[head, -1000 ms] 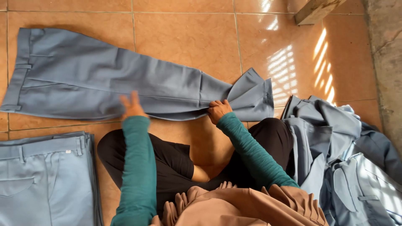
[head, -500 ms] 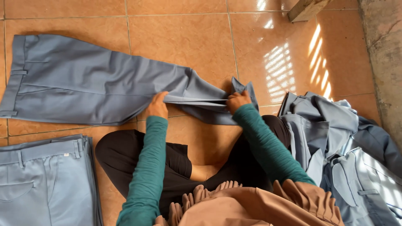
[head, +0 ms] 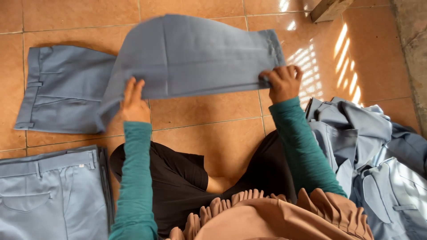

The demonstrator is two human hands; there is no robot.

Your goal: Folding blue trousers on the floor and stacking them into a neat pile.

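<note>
Grey-blue trousers (head: 187, 58) lie on the orange tiled floor (head: 209, 133), waistband at the left. Their legs are lifted off the floor and swung over toward the waist. My left hand (head: 133, 100) grips the trousers near the knee fold, fingers flat on the cloth. My right hand (head: 282, 82) pinches the hem end of the legs and holds it raised. Both arms wear teal sleeves.
A folded stack of similar trousers (head: 49, 195) lies at the lower left. A loose heap of grey-blue garments (head: 369, 151) fills the right side. My crossed legs in black and a brown skirt (head: 267, 218) are at the bottom. A wooden block (head: 329, 9) sits top right.
Both hands have lifted the trouser legs from flat on the floor and carried the hem end up and leftward, folding the legs over. The view has shifted closer.
</note>
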